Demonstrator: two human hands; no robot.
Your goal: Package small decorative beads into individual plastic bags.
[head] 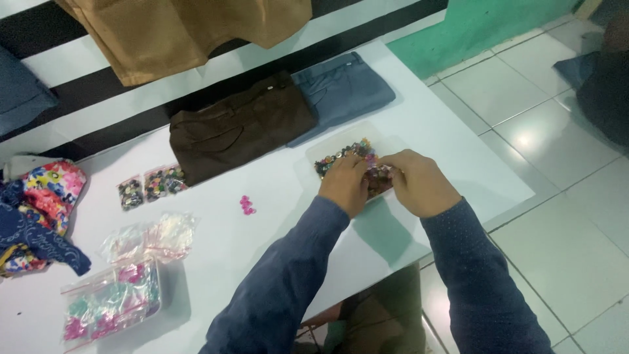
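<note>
Buttons [350,156] in clear tray [393,145], both hands, left [345,183], right [418,182], pinching them, on white table [275,196]

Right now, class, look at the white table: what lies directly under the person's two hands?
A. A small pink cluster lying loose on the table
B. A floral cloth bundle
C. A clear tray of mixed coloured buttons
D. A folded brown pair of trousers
C: both the left hand and the right hand rest over the clear tray of mixed coloured buttons, while the brown trousers lie farther back on the table.
</note>
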